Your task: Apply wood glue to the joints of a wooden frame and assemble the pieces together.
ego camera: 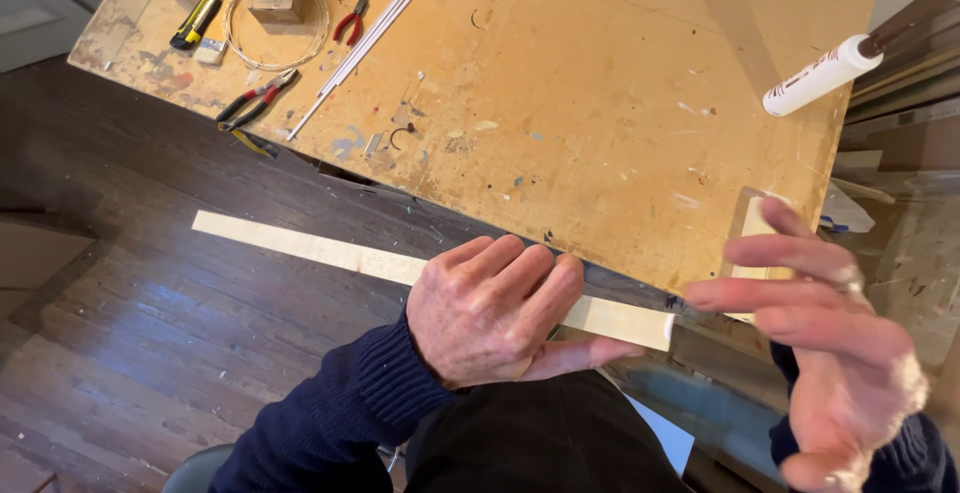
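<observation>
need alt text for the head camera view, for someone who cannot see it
A left hand grips a long pale wooden strip beside a paint-flecked wooden workbench; the open right hand hovers at the strip's end. A white glue tube lies on the bench.

Soft even daylight, dim floor, motion-blurred right hand (830,353).

Bare tabletop (600,83) centre – open passage, pliers (350,21), wire coil (272,48) crowding far-left corner, glue tube (822,76) at right edge
</observation>
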